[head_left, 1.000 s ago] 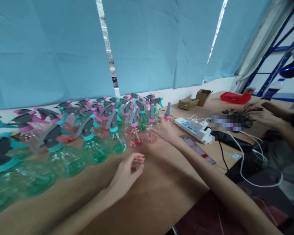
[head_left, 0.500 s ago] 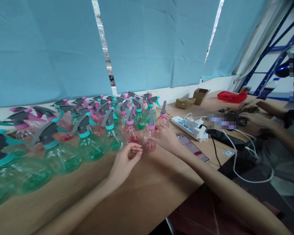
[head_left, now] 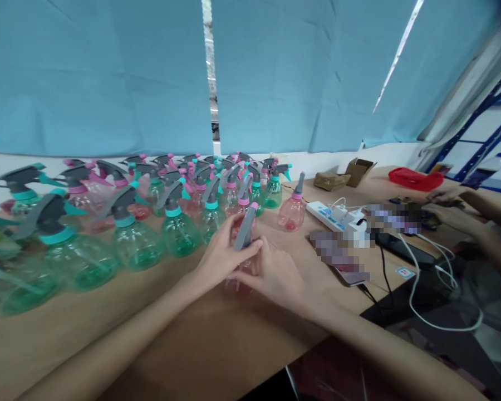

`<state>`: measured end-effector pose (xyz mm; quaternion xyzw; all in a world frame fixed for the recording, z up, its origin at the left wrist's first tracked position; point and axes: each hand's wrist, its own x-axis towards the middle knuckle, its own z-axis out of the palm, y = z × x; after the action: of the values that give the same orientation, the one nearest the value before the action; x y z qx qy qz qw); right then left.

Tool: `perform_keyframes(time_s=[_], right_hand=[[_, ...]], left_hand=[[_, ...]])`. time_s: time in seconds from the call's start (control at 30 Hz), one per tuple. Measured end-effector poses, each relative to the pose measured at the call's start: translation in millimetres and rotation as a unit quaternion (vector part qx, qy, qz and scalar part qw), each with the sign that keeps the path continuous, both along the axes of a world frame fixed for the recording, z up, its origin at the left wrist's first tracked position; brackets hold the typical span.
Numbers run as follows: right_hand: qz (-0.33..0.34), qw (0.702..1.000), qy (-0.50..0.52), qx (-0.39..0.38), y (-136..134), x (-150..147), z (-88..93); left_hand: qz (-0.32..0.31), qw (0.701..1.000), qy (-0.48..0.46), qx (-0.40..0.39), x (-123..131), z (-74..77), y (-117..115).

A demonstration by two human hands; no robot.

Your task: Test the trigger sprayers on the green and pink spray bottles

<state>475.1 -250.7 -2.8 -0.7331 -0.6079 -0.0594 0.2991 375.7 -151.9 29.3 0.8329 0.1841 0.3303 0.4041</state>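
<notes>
One wood-toned tabletop (head_left: 217, 345) supports multiple green and pink trigger spray bottles (head_left: 179, 234). In front of these, a pink-tipped spray bottle (head_left: 244, 231) is held two-handed: right hand (head_left: 279, 273), fingers curled around the body; left hand (head_left: 222, 253), fingers clasping it below the grey lever.

Dim light; 2 bright strips (head_left: 211, 78) split the curtain (head_left: 284, 72); shadowed table (head_left: 217, 340); stretched edges.

Workshop, we judge: trigger spray bottles (head_left: 181, 236) massed along our wood-tone worktable (head_left: 212, 334), power strip (head_left: 322, 214) on top, blue metal shelving (head_left: 475, 120) beyond, co-worker's hands (head_left: 453, 215) busy alongside.
</notes>
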Motion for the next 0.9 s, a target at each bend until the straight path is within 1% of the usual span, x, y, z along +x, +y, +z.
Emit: perform_keyframes(time_s=[0.13,0.2,0.33,0.4,0.5,0.53,0.57,0.67,0.73,0.8,0.9], right_hand=[[0.013,0.999,0.04,-0.008,11,-25,-2.3],[0.025,0.998,0.055,-0.013,17,-36,-2.6],[0.057,0.994,0.093,-0.016,29,-51,-3.0],[0.099,0.988,0.113,-0.016,33,-51,-4.6],[0.195,0.971,0.133,-0.028,34,-36,-12.5],[0.212,0.968,0.131,-0.031,33,-29,-17.2],[0.212,0.969,0.121,-0.032,32,-20,-22.8],[0.177,0.979,0.085,-0.056,29,7,-42.2],[0.168,0.983,0.055,-0.044,28,23,-53.7],[0.173,0.984,0.034,-0.037,29,35,-61.6],[0.169,0.984,0.026,-0.043,33,43,-67.2]], left_hand=[[0.008,0.999,-0.026,0.04,-21,1.0,6],[0.02,0.998,-0.028,0.048,-31,0.8,10],[0.033,0.999,-0.023,0.031,-49,-0.5,20],[0.039,0.999,-0.031,0.02,-55,-0.9,26],[0.052,0.998,-0.035,0.027,-62,-0.6,32],[0.057,0.997,-0.03,0.035,-63,-0.3,33],[0.061,0.997,-0.027,0.043,-64,0.0,34],[0.071,0.996,-0.022,0.051,-66,0.2,35],[0.067,0.996,-0.015,0.047,-66,-0.3,35],[0.059,0.997,-0.008,0.039,-66,-0.7,35],[0.051,0.998,-0.01,0.023,-65,-0.3,34]])
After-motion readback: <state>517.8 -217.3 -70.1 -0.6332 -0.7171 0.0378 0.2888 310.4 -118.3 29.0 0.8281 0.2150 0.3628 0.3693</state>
